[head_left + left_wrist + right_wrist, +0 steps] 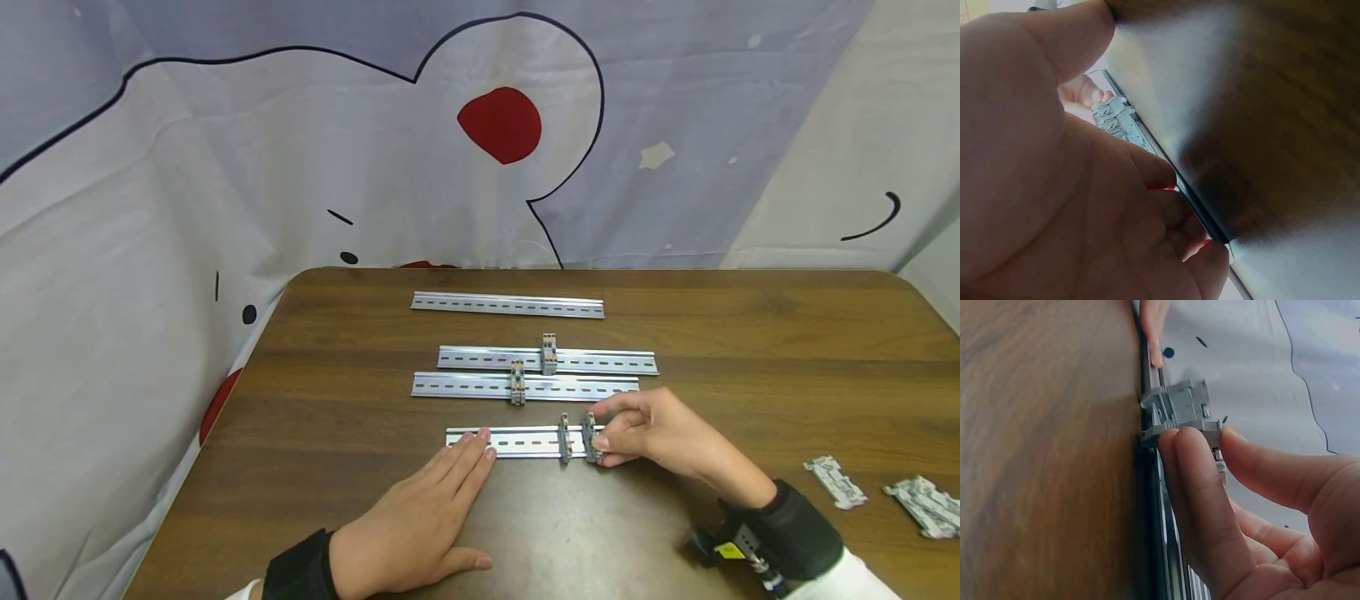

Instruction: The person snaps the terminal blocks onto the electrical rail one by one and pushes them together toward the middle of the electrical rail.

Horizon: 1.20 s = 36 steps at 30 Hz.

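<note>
A slotted metal DIN rail lies nearest the person. Across its left end rests my left hand, fingers straight and thumb out to the side. My right hand pinches a grey terminal block at the rail's right end. In the right wrist view, fingertips and thumb touch the edges of this held block. A second grey terminal block stands on the rail just to its left, with a small gap. The left wrist view shows my left palm close up, with the blocks beyond.
Behind lie two rails, each bearing a block near its middle. A bare rail lies farthest back. Loose terminal blocks lie at the right of the wooden table. A printed cloth hangs behind.
</note>
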Available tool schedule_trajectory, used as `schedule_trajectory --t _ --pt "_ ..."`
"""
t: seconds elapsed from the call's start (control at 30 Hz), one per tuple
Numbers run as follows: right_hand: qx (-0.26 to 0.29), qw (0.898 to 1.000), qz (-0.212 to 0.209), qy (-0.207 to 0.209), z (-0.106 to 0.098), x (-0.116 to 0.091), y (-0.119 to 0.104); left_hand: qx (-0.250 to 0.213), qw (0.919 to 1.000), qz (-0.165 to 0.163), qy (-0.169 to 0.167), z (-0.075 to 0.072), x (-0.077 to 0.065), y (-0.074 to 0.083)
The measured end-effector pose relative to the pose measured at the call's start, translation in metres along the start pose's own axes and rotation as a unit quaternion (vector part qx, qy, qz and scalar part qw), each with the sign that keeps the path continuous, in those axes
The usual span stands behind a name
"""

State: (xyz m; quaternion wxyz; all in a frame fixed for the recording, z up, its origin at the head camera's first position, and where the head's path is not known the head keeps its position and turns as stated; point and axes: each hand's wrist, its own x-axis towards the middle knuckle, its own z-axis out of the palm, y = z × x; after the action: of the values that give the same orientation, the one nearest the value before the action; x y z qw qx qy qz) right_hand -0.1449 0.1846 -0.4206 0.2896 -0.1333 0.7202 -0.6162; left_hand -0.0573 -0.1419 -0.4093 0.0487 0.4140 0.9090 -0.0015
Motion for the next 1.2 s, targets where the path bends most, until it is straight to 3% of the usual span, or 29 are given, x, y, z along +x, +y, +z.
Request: schedule_trajectory --t 0.43,1.2 --pt "0.009 1.0 -0.007 0.0 0.014 0.008 0.0 0.011 0.9999 -0.002 -0.003 -0.002 0.001 0.001" --pt "-0.004 1.0 -0.022 0.0 0.018 0.011 0.004 -0.003 1.0 -0.001 -0.006 0.001 0.0 -0.001"
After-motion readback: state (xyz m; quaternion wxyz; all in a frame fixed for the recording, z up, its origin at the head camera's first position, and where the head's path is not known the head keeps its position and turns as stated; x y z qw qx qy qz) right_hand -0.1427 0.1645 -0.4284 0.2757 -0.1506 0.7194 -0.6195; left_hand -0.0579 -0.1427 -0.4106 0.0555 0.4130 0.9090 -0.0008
